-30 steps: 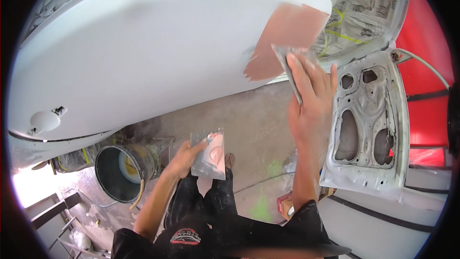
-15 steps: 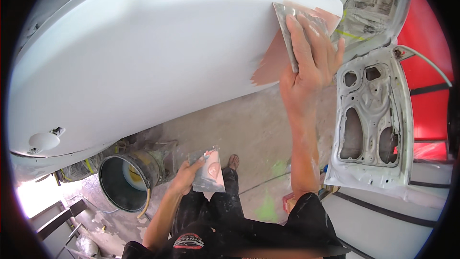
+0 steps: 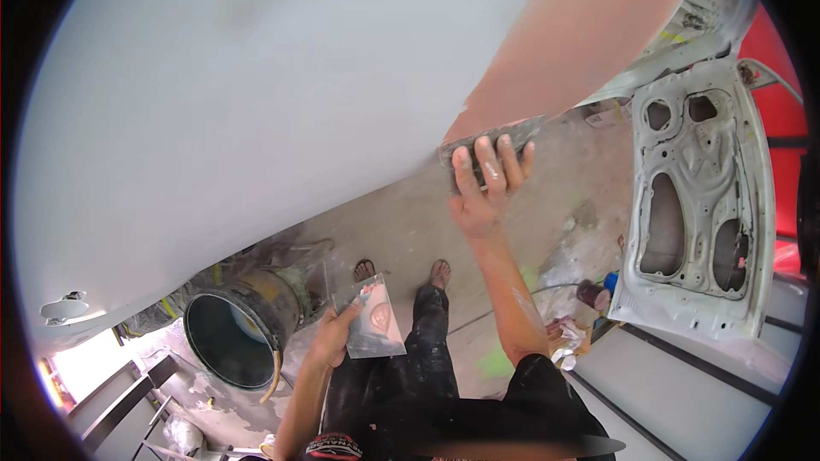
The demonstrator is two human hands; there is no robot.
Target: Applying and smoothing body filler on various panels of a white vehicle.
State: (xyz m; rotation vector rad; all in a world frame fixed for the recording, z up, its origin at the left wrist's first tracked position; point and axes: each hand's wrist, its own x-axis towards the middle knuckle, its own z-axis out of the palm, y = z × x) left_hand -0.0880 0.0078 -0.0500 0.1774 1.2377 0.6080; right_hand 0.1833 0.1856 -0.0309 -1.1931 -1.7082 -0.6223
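Watching remotely, I see the right hand (image 3: 483, 195) closed over a spreader (image 3: 518, 133) at the lower end of the pink patch (image 3: 572, 43) on the white panel (image 3: 256, 119); the left hand (image 3: 329, 339) clasps a paste-smeared plate (image 3: 369, 344).

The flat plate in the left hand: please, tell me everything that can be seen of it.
The flat plate is thin, roughly rectangular and greyish; its material is uncertain. Pink paste covers much of its face. Slightly askew in view, it overlaps the dark trousers. The left hand grips its left side, with the thumb over the face.
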